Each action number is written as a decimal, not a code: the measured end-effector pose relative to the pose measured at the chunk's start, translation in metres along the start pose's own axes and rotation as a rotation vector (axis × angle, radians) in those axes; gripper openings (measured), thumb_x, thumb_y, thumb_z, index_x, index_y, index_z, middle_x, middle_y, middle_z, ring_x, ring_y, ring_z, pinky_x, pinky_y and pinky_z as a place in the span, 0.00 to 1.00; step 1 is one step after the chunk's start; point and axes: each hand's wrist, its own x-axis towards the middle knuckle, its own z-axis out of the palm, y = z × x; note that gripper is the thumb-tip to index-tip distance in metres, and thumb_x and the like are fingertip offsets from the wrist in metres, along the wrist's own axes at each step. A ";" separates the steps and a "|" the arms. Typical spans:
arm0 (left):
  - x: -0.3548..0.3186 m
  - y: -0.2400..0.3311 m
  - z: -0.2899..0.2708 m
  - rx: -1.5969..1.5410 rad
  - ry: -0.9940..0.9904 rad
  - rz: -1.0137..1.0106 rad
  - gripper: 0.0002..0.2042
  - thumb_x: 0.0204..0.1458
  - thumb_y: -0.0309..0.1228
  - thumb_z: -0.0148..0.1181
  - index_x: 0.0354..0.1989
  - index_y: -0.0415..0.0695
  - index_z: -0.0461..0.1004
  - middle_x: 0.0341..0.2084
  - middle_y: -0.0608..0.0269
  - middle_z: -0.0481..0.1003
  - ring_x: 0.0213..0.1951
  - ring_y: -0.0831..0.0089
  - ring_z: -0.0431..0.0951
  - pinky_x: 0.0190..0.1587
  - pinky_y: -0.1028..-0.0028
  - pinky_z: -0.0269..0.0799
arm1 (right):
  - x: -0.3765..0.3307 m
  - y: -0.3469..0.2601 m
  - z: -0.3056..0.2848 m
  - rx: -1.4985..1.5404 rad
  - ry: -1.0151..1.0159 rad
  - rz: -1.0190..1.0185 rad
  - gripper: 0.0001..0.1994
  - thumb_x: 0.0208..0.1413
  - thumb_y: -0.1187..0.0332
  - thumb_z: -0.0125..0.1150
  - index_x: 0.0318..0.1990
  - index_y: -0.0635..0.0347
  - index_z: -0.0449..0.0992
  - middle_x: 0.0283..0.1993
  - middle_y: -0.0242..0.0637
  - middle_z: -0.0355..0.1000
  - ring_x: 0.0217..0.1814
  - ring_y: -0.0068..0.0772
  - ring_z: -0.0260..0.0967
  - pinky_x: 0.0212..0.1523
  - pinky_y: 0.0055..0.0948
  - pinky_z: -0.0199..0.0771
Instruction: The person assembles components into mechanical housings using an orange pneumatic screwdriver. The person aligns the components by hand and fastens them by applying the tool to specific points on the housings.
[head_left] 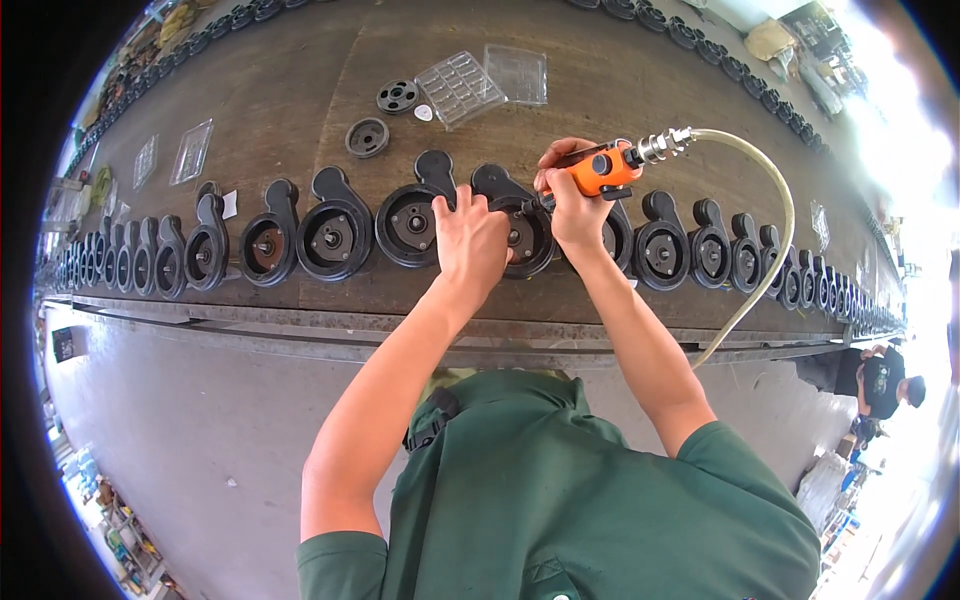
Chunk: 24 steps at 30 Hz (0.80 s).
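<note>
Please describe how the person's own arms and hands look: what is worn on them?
Both forearms are bare, and the left hand and right hand wear no gloves. I see no watch or rings. Short dark green sleeves of a work shirt cover only the upper arms, near the shoulders.

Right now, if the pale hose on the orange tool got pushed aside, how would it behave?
The hose hangs in a smooth arc off the bench edge, so it probably bends easily. It likely springs back rather than kinks. Fixed to the orange tool in the right hand, it would tug on it.

Housings [410,222] rowed before trays [460,87]
</note>
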 end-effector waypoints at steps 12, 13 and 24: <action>-0.008 -0.007 0.002 -0.066 0.026 0.006 0.18 0.39 0.46 0.76 0.38 0.51 0.86 0.39 0.59 0.76 0.56 0.59 0.68 0.54 0.52 0.63 | 0.001 0.002 0.009 0.009 -0.071 0.007 0.10 0.48 0.85 0.58 0.40 0.68 0.74 0.32 0.37 0.75 0.30 0.23 0.73 0.29 0.23 0.76; -0.011 -0.010 0.008 -0.090 0.070 0.013 0.18 0.40 0.46 0.76 0.38 0.51 0.86 0.40 0.59 0.76 0.57 0.58 0.67 0.54 0.52 0.64 | 0.001 0.006 0.010 -0.002 -0.087 0.010 0.10 0.48 0.85 0.58 0.40 0.68 0.74 0.32 0.36 0.75 0.30 0.22 0.73 0.29 0.23 0.76; -0.009 -0.057 0.083 -0.612 0.512 0.166 0.24 0.47 0.42 0.72 0.50 0.48 0.72 0.52 0.61 0.73 0.54 0.58 0.74 0.51 0.54 0.74 | 0.000 0.014 0.048 -0.026 -0.135 0.111 0.10 0.40 0.79 0.65 0.34 0.59 0.79 0.30 0.21 0.74 0.33 0.16 0.67 0.32 0.22 0.69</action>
